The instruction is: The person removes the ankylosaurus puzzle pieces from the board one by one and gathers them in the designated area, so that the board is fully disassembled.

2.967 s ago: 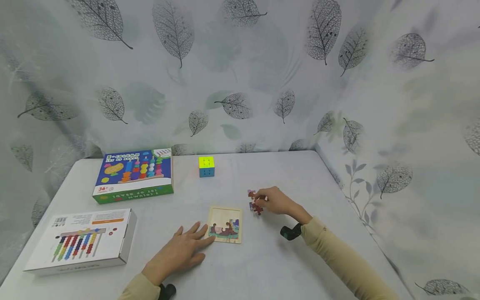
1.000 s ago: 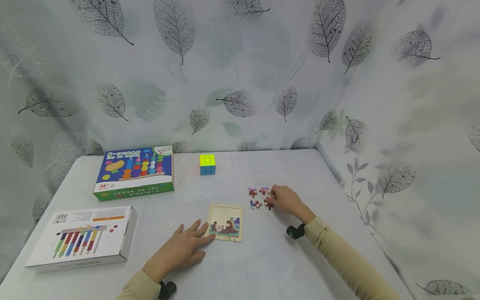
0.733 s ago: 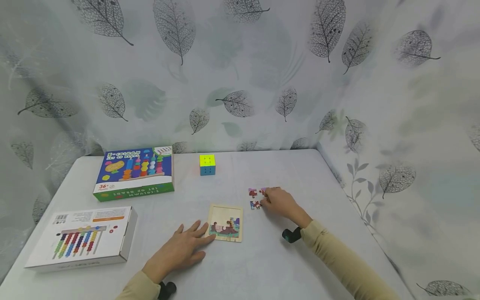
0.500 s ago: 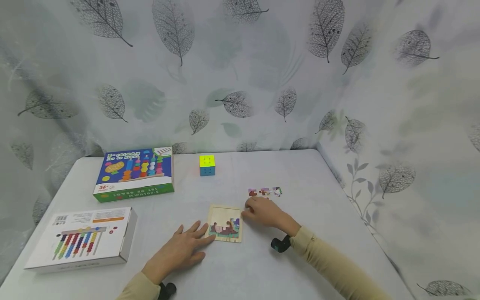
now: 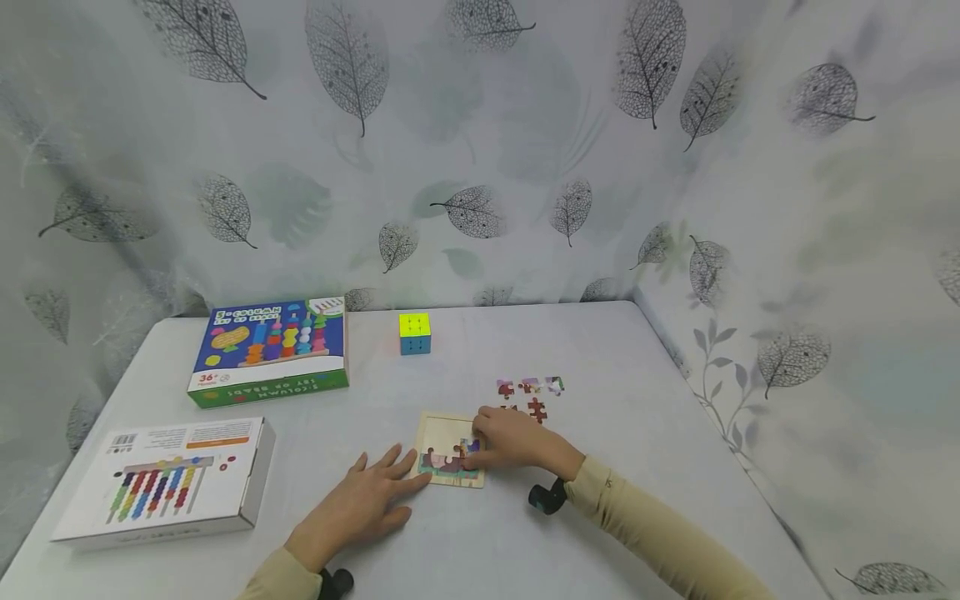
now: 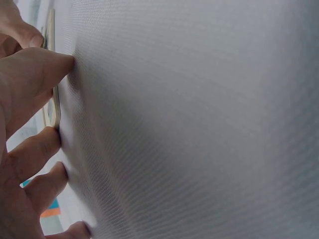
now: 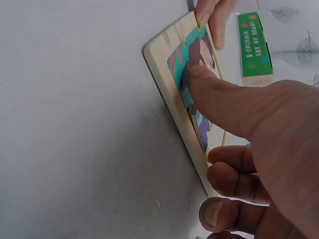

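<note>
My left hand [image 5: 366, 502] lies spread on the table, its fingertips at the left edge of a small wooden puzzle board [image 5: 433, 421]. The board's lower part holds fitted jigsaw pieces [image 5: 442, 462]; bare wood shows above them. Over the right side of the board is my right hand [image 5: 517, 439]. In the right wrist view its thumb [image 7: 214, 92] presses on the fitted pieces, while the other fingers bend near the wooden rim [image 7: 159, 55]. No loose piece shows between them. Beyond that hand lie several loose jigsaw pieces [image 5: 537, 409], one partly hidden.
A blue and green bead-set box [image 5: 270, 346] stands at the back left. In front of it is a white box [image 5: 161, 479] with a bead picture. A puzzle cube [image 5: 415, 333] with a yellow top sits near the table's back edge.
My right hand has moved left and nearer from the loose pieces onto the board. The loose pieces now lie spread in two rows. My left hand stays put.
</note>
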{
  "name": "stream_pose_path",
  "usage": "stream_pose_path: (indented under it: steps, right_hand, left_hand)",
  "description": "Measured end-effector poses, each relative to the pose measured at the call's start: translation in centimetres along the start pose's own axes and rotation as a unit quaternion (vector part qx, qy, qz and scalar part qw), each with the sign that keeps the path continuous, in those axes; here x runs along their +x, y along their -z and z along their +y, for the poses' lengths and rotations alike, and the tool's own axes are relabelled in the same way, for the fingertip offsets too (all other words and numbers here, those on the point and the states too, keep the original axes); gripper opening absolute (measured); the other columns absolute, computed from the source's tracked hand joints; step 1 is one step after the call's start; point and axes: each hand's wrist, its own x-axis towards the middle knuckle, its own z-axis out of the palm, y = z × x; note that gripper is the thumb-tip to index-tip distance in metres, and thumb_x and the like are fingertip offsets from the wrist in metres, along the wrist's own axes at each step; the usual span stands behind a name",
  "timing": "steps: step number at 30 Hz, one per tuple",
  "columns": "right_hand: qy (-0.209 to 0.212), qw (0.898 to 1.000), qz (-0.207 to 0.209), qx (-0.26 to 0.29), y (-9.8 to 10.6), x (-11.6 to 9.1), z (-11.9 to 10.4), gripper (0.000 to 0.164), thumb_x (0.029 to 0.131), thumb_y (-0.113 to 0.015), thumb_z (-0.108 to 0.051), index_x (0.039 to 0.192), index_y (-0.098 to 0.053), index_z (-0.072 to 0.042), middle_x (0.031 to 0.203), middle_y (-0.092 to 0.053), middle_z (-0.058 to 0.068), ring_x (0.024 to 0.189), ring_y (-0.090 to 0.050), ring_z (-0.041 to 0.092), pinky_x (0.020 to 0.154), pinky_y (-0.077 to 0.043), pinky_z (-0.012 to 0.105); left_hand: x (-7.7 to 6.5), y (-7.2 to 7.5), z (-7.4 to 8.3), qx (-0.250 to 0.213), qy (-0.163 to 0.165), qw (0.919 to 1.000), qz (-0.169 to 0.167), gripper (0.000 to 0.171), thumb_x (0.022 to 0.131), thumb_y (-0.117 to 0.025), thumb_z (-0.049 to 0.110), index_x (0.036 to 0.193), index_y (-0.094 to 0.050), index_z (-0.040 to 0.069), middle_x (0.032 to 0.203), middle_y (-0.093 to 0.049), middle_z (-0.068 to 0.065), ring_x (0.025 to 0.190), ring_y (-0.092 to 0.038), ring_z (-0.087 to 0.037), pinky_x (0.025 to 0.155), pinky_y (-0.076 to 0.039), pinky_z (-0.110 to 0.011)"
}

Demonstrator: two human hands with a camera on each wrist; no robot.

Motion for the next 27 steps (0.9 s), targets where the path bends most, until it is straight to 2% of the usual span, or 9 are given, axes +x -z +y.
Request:
stream_pose_path:
  steps: [6,16,27]
  right_hand:
    - [-0.001,1.000,-0.006,0.013,0.05,0.14,0.01,0.042,0.086,-0.076,-0.048,0.099,-0.066,-0.009,0.083,-0.053,-0.006,0.071,-0.045,0.006,0.061,-0.038,0.018]
    - [-0.010,1.000,-0.007,0.013,0.24,0.21,0.00,0.054,0.082,-0.079,-0.050,0.110,-0.065,-0.006,0.089,-0.054,-0.004,0.072,-0.045,0.007,0.061,-0.039,0.019]
    - [0.000,0.999,-0.028,0.028,0.55,0.25,0.02,0.034,0.087,-0.077,-0.040,0.101,-0.070,-0.010,0.086,-0.060,-0.005,0.076,-0.049,0.006,0.069,-0.047,0.020]
  left_hand:
    - [-0.06,-0.07,-0.02,0.005,-0.002,1.0000,0.005,0.048,0.093,-0.070,0.032,0.140,-0.061,0.028,0.155,-0.050,-0.009,0.148,-0.040,-0.039,0.111,-0.032,-0.074]
    - [-0.05,-0.21,-0.16,0.000,-0.001,1.0000,0.006,0.048,0.093,-0.070,0.032,0.140,-0.061,0.029,0.156,-0.049,-0.008,0.148,-0.039,-0.039,0.112,-0.032,-0.074]
    - [-0.06,-0.33,-0.23,0.003,0.001,1.0000,0.007,0.048,0.093,-0.070,0.033,0.139,-0.061,0.031,0.156,-0.049,-0.007,0.148,-0.040,-0.038,0.112,-0.032,-0.073]
